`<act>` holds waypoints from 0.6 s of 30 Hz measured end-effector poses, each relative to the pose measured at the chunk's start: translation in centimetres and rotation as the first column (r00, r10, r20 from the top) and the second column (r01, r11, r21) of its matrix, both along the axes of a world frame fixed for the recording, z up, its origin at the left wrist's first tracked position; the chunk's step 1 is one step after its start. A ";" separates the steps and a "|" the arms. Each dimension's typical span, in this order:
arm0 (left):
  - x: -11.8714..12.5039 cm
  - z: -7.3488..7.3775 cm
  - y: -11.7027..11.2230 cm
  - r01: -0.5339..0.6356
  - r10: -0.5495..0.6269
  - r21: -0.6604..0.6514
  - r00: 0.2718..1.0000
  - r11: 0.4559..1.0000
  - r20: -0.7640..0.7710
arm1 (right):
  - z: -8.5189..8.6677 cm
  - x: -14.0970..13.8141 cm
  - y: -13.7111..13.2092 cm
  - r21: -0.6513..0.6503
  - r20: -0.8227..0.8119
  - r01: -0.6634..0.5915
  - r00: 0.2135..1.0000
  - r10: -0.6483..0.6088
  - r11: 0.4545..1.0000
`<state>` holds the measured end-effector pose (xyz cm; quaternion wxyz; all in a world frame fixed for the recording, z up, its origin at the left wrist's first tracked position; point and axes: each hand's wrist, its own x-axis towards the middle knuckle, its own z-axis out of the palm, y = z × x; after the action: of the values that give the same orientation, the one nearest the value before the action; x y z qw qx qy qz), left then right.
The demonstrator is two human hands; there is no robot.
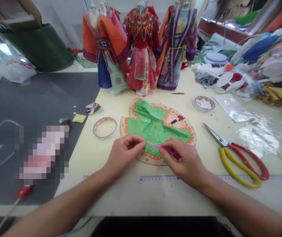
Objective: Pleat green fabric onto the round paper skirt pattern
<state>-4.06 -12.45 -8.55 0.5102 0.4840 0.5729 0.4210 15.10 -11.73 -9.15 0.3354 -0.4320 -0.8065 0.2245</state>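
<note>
A slim tool with a pink handle [173, 152] and a thin pale tip is gripped by my right hand [184, 159]; its exact kind is unclear. My left hand [127, 149] pinches thumb and forefinger together right at that tip. Whether it holds the tip or some tiny piece there, I cannot make out. Beneath both hands lies a green patterned cloth piece [141, 130], rounded in outline, with a pink and orange decorated border. A fold runs across its upper part, and dark and red marks show on its right panel.
Red-and-yellow-handled scissors [239, 161] lie at right, points toward the cloth. A ruler [155, 178] runs along the front. Nearby are a tape ring [94, 129], a ring holding white bits [205, 104] and plastic bags [259, 138]. Several dressed doll forms [141, 62] stand behind.
</note>
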 end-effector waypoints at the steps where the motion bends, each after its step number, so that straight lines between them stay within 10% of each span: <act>1: 0.0 0.0 0.0 0.000 0.000 -0.001 1.000 1.000 0.003 | 0.0 0.0 0.0 0.003 0.002 0.003 1.000 -0.003 1.000; 11: -1.0 0.0 0.4 0.045 -0.033 0.073 0.987 0.996 -0.157 | 0.1 0.2 0.1 -0.004 0.039 -0.010 0.999 0.010 1.000; 18: -2.8 1.5 0.5 0.450 -0.241 0.294 0.806 0.843 -0.541 | 0.4 1.0 0.7 -0.052 0.036 0.010 0.999 -0.009 0.999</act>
<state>-6.85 -11.97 -7.10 0.3071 0.7673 0.4801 0.2939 16.11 -11.05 -8.72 0.3107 -0.4484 -0.8042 0.2360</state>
